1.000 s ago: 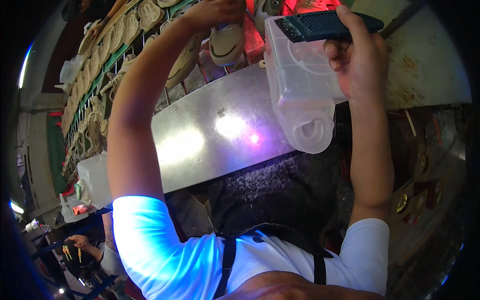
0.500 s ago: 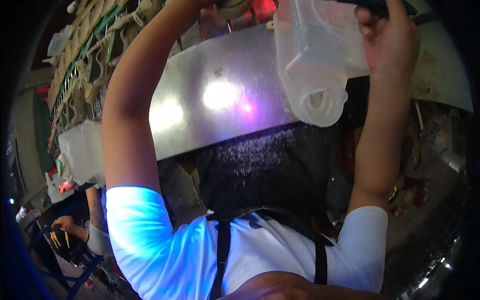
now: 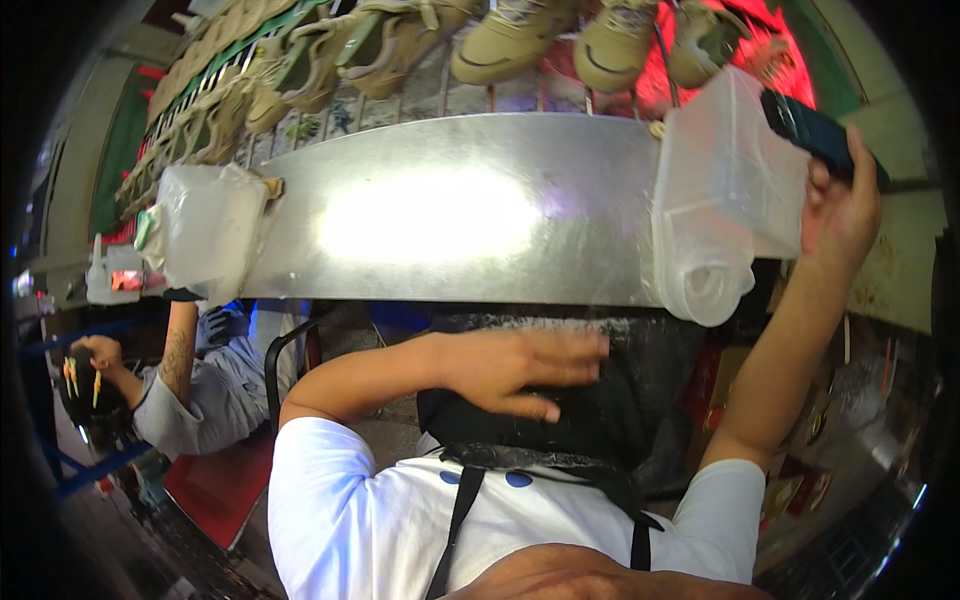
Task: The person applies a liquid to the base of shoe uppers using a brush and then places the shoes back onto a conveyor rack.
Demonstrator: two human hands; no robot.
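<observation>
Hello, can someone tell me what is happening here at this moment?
A person in a white shirt and a black apron stands at a shiny metal panel. The right hand holds a dark flat tool up beside a translucent plastic container at the panel's end. The left hand lies open on the apron. Tan shoes hang in a row above. Another person works nearby.

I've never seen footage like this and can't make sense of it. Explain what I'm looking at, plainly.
This is one view from a wide camera worn on a person's head, looking down at their own two hands; the lens bends straight edges. The right hand holds a dark flat device against a translucent plastic container at the end of a shiny metal shelf. The left hand rests flat on a black apron, holding nothing. Tan shoes hang on a rack above. Another person sits lower left.
</observation>
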